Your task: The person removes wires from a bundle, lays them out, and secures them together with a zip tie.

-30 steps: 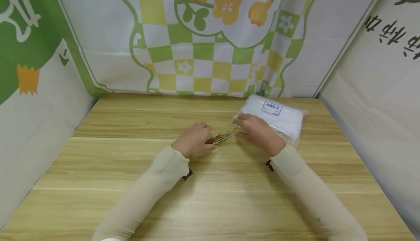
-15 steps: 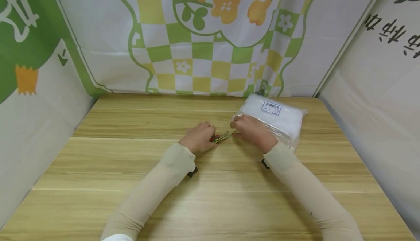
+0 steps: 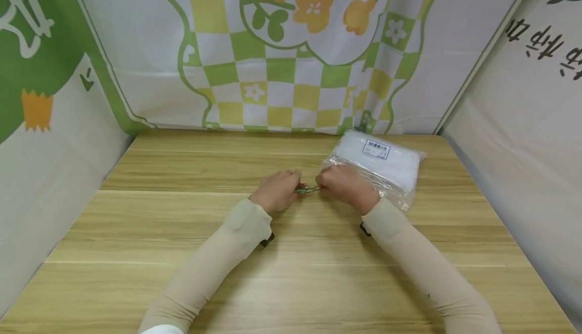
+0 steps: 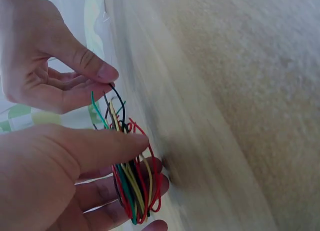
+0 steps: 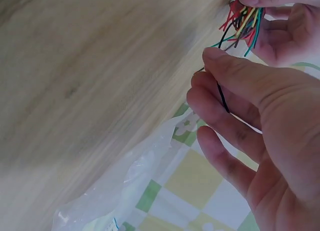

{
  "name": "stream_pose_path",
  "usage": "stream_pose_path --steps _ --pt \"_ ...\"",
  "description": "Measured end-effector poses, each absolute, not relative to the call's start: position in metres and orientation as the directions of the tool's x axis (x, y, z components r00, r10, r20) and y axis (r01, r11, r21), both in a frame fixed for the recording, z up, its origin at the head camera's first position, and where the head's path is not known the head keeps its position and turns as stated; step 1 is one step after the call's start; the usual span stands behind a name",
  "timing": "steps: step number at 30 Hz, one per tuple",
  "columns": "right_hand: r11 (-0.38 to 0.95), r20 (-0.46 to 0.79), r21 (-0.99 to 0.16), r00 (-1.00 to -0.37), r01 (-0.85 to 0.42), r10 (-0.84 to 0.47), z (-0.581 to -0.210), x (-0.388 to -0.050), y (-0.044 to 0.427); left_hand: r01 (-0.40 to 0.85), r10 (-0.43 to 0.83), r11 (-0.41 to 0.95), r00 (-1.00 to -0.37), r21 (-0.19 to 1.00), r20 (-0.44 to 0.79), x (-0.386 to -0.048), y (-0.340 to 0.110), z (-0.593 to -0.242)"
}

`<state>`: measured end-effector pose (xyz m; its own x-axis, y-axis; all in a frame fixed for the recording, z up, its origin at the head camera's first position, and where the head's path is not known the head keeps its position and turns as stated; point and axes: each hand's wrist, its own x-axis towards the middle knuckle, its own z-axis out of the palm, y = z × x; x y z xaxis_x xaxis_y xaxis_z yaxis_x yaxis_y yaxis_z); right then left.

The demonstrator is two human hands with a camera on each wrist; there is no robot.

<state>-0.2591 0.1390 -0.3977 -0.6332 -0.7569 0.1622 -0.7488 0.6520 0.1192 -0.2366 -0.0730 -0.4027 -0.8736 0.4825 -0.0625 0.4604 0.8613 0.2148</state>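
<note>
A bundle of thin coloured wires [image 4: 132,183], red, green, yellow and black, lies in my left hand [image 3: 276,191], held between thumb and fingers. Loose wire ends stick out toward the right hand. My right hand [image 3: 346,186] pinches one black wire [image 5: 221,93] between thumb and index finger; its tip shows below the thumb in the right wrist view. The other end of that wire runs back into the bundle. The two hands are a short gap apart above the wooden table [image 3: 291,283].
Just behind the right hand lies a clear plastic bag [image 3: 395,192] with a white pack [image 3: 400,164] in it, bearing a barcode label [image 3: 376,149]. Printed fabric [image 3: 282,101] hangs along the table's back edge, with more at both sides.
The right hand has moved left and slightly down, closer to the left hand. The left hand has shifted a little right with the bundle, and less of the wires shows between them.
</note>
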Motion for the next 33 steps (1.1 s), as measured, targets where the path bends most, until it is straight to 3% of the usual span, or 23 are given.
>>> stream_pose_path --steps 10,21,33 --pt "0.671 0.201 0.162 -0.641 -0.724 -0.741 -0.399 -0.256 0.137 0.475 0.493 0.867 -0.861 0.150 -0.123 -0.234 -0.070 -0.402" --pt "0.690 0.196 0.152 -0.662 -0.708 -0.723 -0.393 -0.255 0.133 0.459 0.494 0.864 -0.853 0.208 -0.169 -0.231 -0.070 -0.403" --pt "0.676 0.183 0.152 -0.651 -0.722 -0.737 -0.392 -0.253 0.132 0.447 0.458 0.872 -0.889 0.198 -0.013 -0.232 -0.072 -0.410"
